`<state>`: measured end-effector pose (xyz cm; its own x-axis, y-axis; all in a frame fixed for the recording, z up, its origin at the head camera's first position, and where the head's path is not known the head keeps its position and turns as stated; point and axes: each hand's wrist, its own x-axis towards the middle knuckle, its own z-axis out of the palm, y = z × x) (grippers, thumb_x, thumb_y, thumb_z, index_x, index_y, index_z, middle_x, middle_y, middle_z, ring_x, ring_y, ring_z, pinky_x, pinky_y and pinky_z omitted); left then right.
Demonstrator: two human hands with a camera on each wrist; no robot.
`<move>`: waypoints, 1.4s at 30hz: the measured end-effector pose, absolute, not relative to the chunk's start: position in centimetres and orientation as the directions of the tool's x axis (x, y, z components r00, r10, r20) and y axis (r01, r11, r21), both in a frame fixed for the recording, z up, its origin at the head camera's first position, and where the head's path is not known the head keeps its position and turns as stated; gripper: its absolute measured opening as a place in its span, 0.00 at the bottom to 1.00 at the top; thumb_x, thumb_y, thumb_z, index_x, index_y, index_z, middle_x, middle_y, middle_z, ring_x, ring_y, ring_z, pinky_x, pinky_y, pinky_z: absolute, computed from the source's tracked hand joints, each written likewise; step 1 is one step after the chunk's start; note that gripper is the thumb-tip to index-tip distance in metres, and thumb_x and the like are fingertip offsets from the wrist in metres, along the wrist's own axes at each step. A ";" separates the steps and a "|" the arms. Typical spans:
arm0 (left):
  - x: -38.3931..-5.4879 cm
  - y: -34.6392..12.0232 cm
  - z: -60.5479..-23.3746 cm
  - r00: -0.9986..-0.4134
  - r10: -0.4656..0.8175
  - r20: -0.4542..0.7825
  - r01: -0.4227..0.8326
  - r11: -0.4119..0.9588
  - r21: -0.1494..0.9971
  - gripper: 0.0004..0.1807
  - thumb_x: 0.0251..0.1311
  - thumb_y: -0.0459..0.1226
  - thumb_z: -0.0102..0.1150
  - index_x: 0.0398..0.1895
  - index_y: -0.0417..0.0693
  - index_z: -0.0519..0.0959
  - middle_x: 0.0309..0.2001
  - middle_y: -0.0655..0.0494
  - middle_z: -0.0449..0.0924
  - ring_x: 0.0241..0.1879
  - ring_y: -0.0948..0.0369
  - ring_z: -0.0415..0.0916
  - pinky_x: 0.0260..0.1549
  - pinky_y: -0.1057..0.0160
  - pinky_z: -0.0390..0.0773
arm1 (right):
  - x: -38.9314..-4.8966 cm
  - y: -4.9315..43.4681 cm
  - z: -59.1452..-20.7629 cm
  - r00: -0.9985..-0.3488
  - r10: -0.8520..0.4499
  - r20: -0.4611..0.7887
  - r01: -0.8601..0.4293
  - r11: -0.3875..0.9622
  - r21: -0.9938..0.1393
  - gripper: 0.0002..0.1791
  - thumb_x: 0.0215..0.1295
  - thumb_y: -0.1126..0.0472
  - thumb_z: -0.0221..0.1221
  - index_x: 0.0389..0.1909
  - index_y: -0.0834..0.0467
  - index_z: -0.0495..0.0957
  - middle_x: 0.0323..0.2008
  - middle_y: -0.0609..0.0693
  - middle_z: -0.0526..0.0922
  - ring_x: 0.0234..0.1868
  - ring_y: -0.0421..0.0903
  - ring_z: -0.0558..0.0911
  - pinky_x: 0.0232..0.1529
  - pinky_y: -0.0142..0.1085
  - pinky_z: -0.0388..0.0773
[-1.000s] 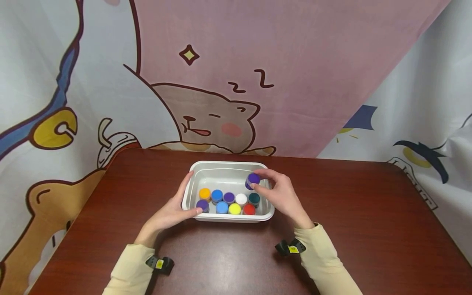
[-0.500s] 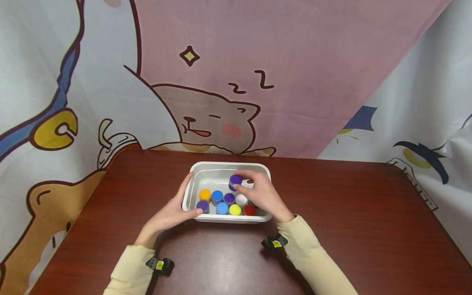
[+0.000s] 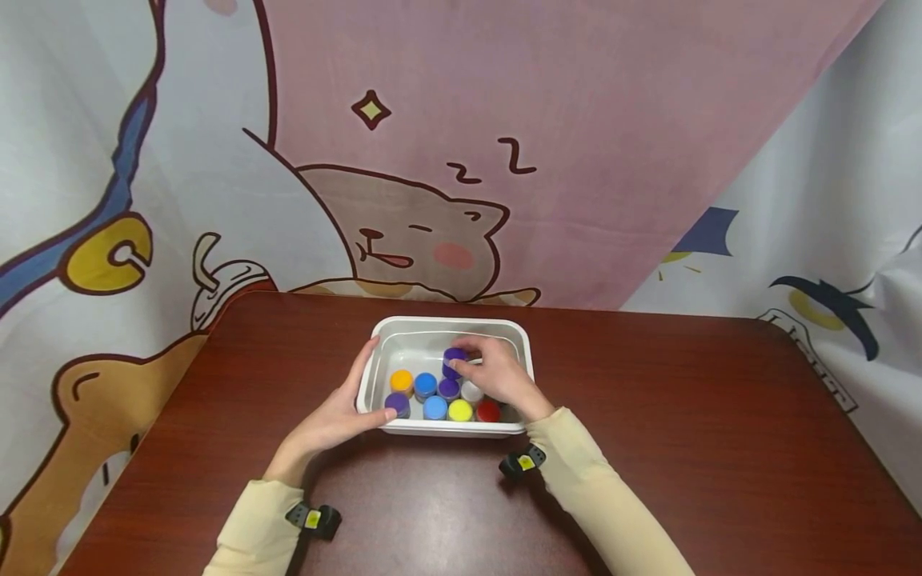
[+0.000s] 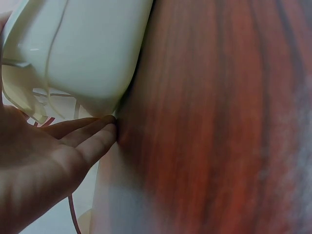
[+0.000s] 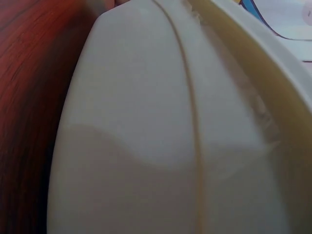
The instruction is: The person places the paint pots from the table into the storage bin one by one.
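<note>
A white plastic tray [image 3: 450,322] holds small paint pots grouped toward its near side. My left hand [image 3: 333,414] grips the tray's left end, its thumb over the near rim. In the left wrist view, the fingertips [image 4: 109,119] of that hand meet the tray's lower edge. Inside the tray, my right hand [image 3: 499,376] pinches a purple-lidded paint pot [image 3: 454,362] between thumb and fingers, just behind another purple-lidded pot [image 3: 449,390]. The tray's outer wall [image 5: 131,97] fills the right wrist view, where the held pot is out of sight.
Around the held pot stand an orange pot [image 3: 402,382], blue pots [image 3: 426,385], a white pot [image 3: 471,390], a yellow pot [image 3: 460,410] and a red pot [image 3: 488,411]. Dark brown table [image 3: 648,416] surrounds the tray. A printed cloth [image 3: 576,200] hangs behind.
My right hand has carried the purple-lidded pot leftward and lower, from the tray's right side to behind the middle pots. My left hand has stayed on the tray.
</note>
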<state>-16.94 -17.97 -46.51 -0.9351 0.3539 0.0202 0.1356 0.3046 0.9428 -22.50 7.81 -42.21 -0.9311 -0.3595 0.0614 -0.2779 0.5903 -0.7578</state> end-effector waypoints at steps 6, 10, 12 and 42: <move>-16.9 -18.0 -46.5 -0.936 0.351 0.027 0.143 0.307 0.941 0.56 0.55 0.44 0.68 0.77 0.65 0.37 0.76 0.42 0.37 0.69 0.39 0.47 0.60 0.32 0.52 | -22.7 7.9 -42.3 -0.939 -0.341 0.045 -0.246 0.574 -0.781 0.12 0.60 0.65 0.65 0.45 0.63 0.81 0.40 0.54 0.84 0.43 0.52 0.83 0.48 0.43 0.77; -17.0 -18.1 -46.6 -0.936 0.350 0.024 0.139 0.309 0.941 0.56 0.55 0.45 0.68 0.77 0.66 0.37 0.76 0.42 0.37 0.70 0.39 0.46 0.60 0.32 0.52 | -22.9 7.8 -42.5 -0.935 -0.351 0.047 -0.260 0.590 -0.764 0.12 0.58 0.66 0.66 0.43 0.64 0.81 0.38 0.54 0.84 0.41 0.51 0.83 0.47 0.42 0.78; -17.0 -18.1 -46.6 -0.937 0.349 0.023 0.138 0.310 0.941 0.56 0.55 0.45 0.68 0.77 0.66 0.37 0.76 0.43 0.36 0.70 0.39 0.45 0.60 0.32 0.52 | -23.0 7.8 -42.6 -0.931 -0.362 0.049 -0.276 0.608 -0.745 0.13 0.57 0.66 0.66 0.43 0.65 0.81 0.37 0.54 0.84 0.40 0.50 0.83 0.46 0.41 0.78; -17.1 -19.2 -45.4 -0.930 0.366 0.047 0.216 0.438 0.873 0.54 0.60 0.45 0.63 0.77 0.62 0.33 0.77 0.45 0.34 0.70 0.36 0.45 0.58 0.30 0.52 | -21.4 13.8 -40.2 -0.918 -0.294 0.266 -0.388 0.535 -0.750 0.14 0.57 0.68 0.65 0.45 0.63 0.82 0.43 0.58 0.82 0.45 0.56 0.80 0.48 0.50 0.76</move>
<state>-17.13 -19.22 -45.42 -0.9296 0.3656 0.0466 0.2160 0.4381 0.8726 -21.36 13.79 -40.19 -0.9183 -0.2937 0.2656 -0.3882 0.5350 -0.7504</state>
